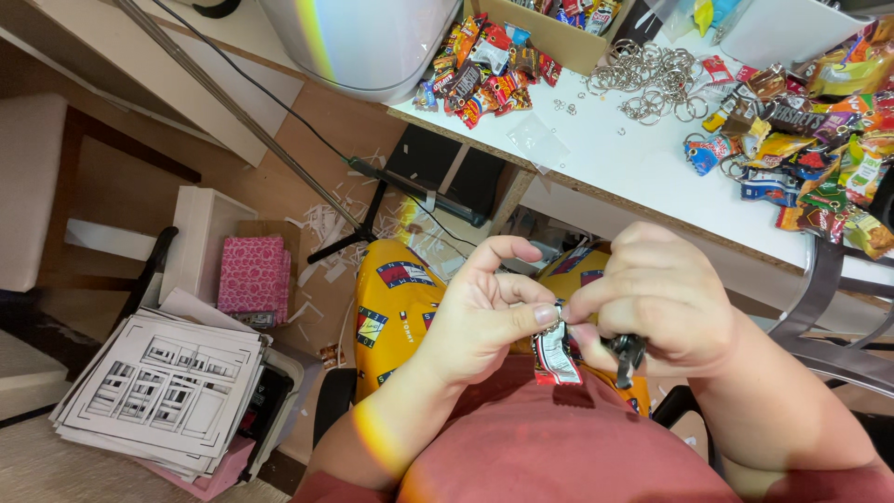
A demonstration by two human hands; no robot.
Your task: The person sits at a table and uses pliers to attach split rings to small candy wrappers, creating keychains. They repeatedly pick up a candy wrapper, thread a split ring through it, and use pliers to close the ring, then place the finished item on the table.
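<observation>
My left hand (484,312) pinches the top of a small red and white miniature snack-packet charm (556,359) that hangs down between both hands. My right hand (656,303) closes around a small black tool (627,356) and also touches the top of the charm, where a metal ring seems to sit. Both hands are held over my lap, above yellow patterned trousers (396,312) and a red shirt (559,447).
A white table (605,163) ahead carries a pile of metal key rings (652,79), heaps of colourful miniature packets (484,70) and finished charms (819,158), and a cardboard box (559,33). On the left are stacked printed sheets (168,387), a pink box (253,279) and a tripod leg (242,116).
</observation>
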